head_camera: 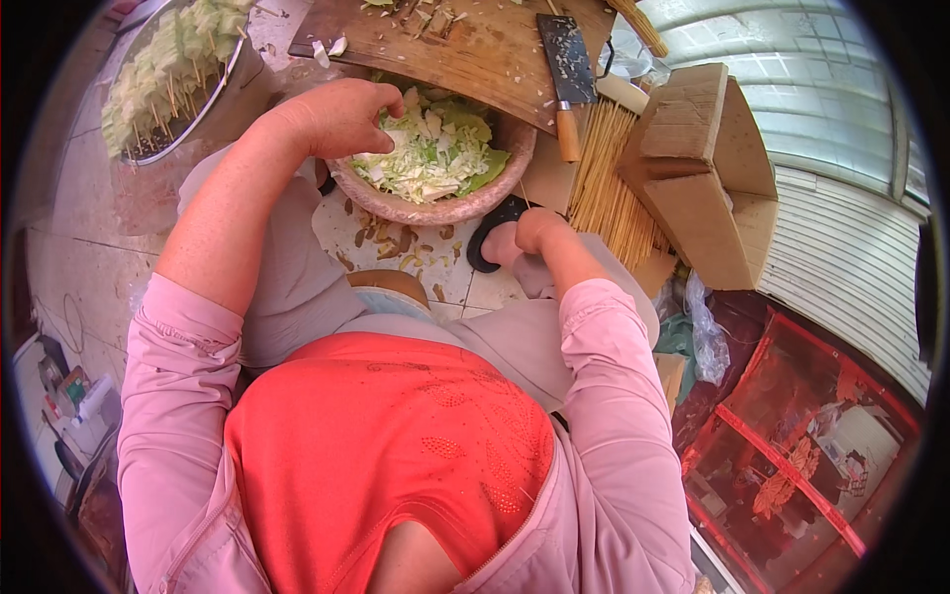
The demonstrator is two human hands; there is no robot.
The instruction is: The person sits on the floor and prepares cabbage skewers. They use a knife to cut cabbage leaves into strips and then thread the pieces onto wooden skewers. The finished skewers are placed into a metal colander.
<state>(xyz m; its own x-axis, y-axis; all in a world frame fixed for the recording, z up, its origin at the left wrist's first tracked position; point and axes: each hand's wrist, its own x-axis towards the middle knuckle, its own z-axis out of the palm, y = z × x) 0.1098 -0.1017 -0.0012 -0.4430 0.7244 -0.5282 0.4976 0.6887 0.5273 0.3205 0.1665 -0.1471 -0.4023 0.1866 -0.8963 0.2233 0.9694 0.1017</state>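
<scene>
My left hand (343, 115) is over the rim of a round pinkish basin (415, 214), thumb and fingers apart beside the chopped cabbage (434, 152) inside. Nothing shows between those fingers, though some fingertips are hidden. Low beside my dark shoe, my right hand (540, 226) is closed around a thin bamboo skewer (524, 193), whose upper end sticks out above the fist. Larger green leaf pieces (490, 169) lie along the basin's inner side. A wooden cutting board (445, 56) covers the far part of the basin.
A cleaver (568, 74) lies at the board's right edge, its handle overhanging. Beyond it are many loose bamboo skewers (605, 178) and an open cardboard box (698, 171). At far left stands a metal bucket (249, 85) topped with skewered green leaves (174, 67). Peelings (397, 241) litter the floor.
</scene>
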